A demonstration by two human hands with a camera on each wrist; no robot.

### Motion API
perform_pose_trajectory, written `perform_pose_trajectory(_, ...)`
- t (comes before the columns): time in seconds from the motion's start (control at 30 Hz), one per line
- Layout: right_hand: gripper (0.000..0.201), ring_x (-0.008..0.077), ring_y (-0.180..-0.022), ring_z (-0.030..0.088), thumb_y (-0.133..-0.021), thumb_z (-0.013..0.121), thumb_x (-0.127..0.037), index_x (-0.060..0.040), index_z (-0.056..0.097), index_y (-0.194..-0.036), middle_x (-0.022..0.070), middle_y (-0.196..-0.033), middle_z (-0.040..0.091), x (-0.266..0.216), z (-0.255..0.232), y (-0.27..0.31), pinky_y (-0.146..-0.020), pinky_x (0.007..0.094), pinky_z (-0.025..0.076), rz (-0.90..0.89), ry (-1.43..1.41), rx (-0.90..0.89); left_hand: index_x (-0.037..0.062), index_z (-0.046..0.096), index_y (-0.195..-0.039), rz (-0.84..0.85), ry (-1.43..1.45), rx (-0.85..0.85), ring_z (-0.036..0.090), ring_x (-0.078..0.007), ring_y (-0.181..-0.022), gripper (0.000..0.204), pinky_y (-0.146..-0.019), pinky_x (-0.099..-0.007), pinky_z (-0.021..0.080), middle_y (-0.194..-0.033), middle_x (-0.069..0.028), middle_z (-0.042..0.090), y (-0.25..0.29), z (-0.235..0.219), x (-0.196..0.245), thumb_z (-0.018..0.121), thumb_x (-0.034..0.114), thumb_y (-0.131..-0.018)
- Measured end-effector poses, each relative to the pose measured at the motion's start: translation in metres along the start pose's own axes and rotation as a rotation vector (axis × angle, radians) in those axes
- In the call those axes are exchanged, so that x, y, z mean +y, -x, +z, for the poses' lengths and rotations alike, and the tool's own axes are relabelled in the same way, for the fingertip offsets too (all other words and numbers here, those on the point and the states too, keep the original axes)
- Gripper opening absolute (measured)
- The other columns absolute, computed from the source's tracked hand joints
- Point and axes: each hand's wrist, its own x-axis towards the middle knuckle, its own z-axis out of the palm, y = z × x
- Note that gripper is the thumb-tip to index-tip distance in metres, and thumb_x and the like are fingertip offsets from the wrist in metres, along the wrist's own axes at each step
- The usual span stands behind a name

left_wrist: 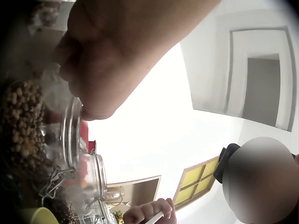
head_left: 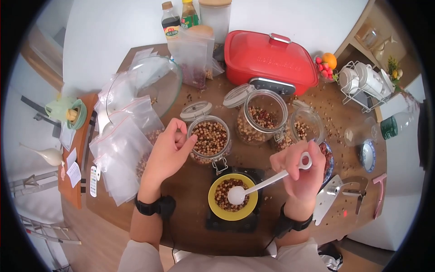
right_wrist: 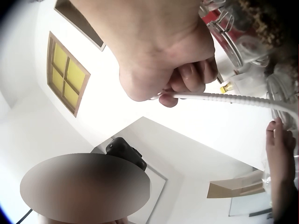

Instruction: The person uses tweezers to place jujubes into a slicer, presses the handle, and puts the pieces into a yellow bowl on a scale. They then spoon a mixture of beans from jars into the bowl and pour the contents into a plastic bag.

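Observation:
My right hand (head_left: 297,170) grips the handle of a white plastic spoon (head_left: 267,181), its round scoop lowered onto the mixed brown and tan beans in a yellow bowl (head_left: 211,206). The bowl stands on a black kitchen scale (head_left: 222,225). Beside an open clip-top glass jar (head_left: 217,156) of the same beans is my left hand (head_left: 170,147), thumb right at the rim and fingers loosely bent with nothing between them. In the right wrist view the ribbed spoon handle (right_wrist: 224,98) runs out from the curled fingers.
Two more open glass jars (head_left: 272,97) (head_left: 312,115) hold beans behind. Zip bags (head_left: 124,149) and a glass lid (head_left: 176,93) lie left. A red electric cooker (head_left: 272,61) stands at the back. A cleaver (head_left: 327,197), peeler (head_left: 380,190) and scattered beans are on the right.

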Motion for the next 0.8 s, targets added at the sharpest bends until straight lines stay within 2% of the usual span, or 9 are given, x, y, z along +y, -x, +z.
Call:
perform_pose_trajectory(0.07, 0.065, 0.0157, -0.042, 0.022, -0.105, 0.036, -0.042, -0.0102, 0.038, -0.049, 0.0011, -0.044, 0.033, -0.003, 0.001, 0.002, -0.049, 0.0326, 0.021, -0.014, -0.008, 0.007, 0.0071, 0.049, -0.091, 0.047, -0.049, 0.013, 0.026, -0.0025, -0.056, 0.019, -0.051, -0.0241, 0.023, -0.059, 0.0088, 0.031, 0.003, -0.001, 0.006, 0.068, 0.007, -0.094)
perform_pose_trajectory(0.27, 0.065, 0.0134, -0.048, 0.033, -0.106, 0.039, -0.042, -0.0032, 0.044, -0.053, 0.0022, -0.049, 0.037, -0.007, 0.0, 0.009, -0.05, 0.0307, 0.022, -0.086, 0.012, -0.012, 0.0054, 0.06, -0.09, 0.219, -0.194, -0.226, 0.025, -0.0063, -0.054, 0.017, -0.05, -0.0269, 0.023, -0.056, 0.0053, 0.026, 0.016, 0.005, 0.025, 0.076, 0.01, -0.086)
perform_pose_trajectory(0.37, 0.065, 0.0143, -0.047, 0.034, -0.104, 0.04, -0.043, -0.0028, 0.044, -0.054, 0.003, -0.049, 0.039, -0.013, 0.003, 0.014, -0.049, 0.0309, 0.024, -0.131, 0.013, 0.002, 0.0065, 0.061, -0.091, 0.217, -0.365, -0.171, 0.033, -0.0117, -0.049, 0.025, -0.05, -0.0298, 0.029, -0.054, 0.001, 0.031, 0.022, 0.014, 0.035, 0.08, 0.019, -0.082)
perform_pose_trajectory(0.47, 0.062, 0.0158, -0.047, 0.037, -0.101, 0.042, -0.042, -0.0024, 0.047, -0.055, 0.0035, -0.05, 0.042, -0.025, 0.009, 0.024, -0.049, 0.0304, 0.026, -0.211, 0.198, 0.037, 0.0078, 0.061, -0.09, 0.275, -0.473, 0.057, 0.046, -0.0194, -0.05, 0.031, -0.05, -0.0348, 0.037, -0.053, -0.0033, 0.04, 0.03, 0.034, 0.037, 0.083, 0.028, -0.079)
perform_pose_trajectory(0.57, 0.058, 0.0167, -0.048, 0.041, -0.099, 0.043, -0.041, -0.0027, 0.049, -0.056, 0.0035, -0.052, 0.046, -0.045, 0.014, 0.036, -0.049, 0.0298, 0.029, -0.276, 0.359, -0.048, 0.0081, 0.062, -0.09, 0.2, -0.541, 0.166, 0.055, -0.024, -0.054, 0.035, -0.052, -0.0384, 0.041, -0.057, -0.0057, 0.049, 0.031, 0.046, 0.033, 0.083, 0.033, -0.078)
perform_pose_trajectory(0.6, 0.053, 0.0175, -0.049, 0.043, -0.1, 0.042, -0.034, -0.0014, 0.051, -0.059, 0.0044, -0.054, 0.047, -0.048, 0.013, 0.039, -0.05, 0.0304, 0.031, -0.315, 0.359, -0.101, 0.0079, 0.062, -0.091, 0.184, -0.593, 0.156, 0.058, -0.0256, -0.056, 0.035, -0.053, -0.0394, 0.043, -0.06, -0.0064, 0.054, 0.032, 0.046, 0.034, 0.082, 0.034, -0.079)
perform_pose_trajectory(0.7, 0.045, 0.0182, -0.052, 0.046, -0.101, 0.042, -0.024, 0.0011, 0.052, -0.065, 0.0066, -0.058, 0.05, -0.064, 0.02, 0.055, -0.051, 0.031, 0.034, -0.267, 0.529, -0.112, 0.0085, 0.063, -0.092, 0.242, -0.611, 0.191, 0.06, -0.0284, -0.06, 0.034, -0.055, -0.0407, 0.045, -0.063, -0.0074, 0.058, 0.031, 0.045, 0.027, 0.081, 0.034, -0.081)
perform_pose_trajectory(0.73, 0.036, 0.0223, -0.056, 0.049, -0.101, 0.04, -0.016, 0.0024, 0.053, -0.073, 0.0102, -0.064, 0.052, -0.07, 0.017, 0.059, -0.055, 0.0323, 0.038, -0.211, 0.565, -0.202, 0.0082, 0.063, -0.092, 0.224, -0.619, 0.184, 0.063, -0.0311, -0.066, 0.032, -0.058, -0.0415, 0.047, -0.066, -0.0092, 0.061, 0.029, 0.042, 0.03, 0.081, 0.033, -0.082)
perform_pose_trajectory(0.8, 0.033, 0.0276, -0.061, 0.052, -0.101, 0.04, -0.015, 0.0019, 0.053, -0.076, 0.0132, -0.067, 0.053, -0.072, 0.014, 0.068, -0.058, 0.0354, 0.04, -0.065, 0.601, -0.28, 0.0077, 0.062, -0.092, 0.212, -0.633, 0.19, 0.063, -0.0314, -0.067, 0.032, -0.059, -0.0418, 0.048, -0.068, -0.0098, 0.062, 0.024, 0.036, 0.029, 0.081, 0.031, -0.082)
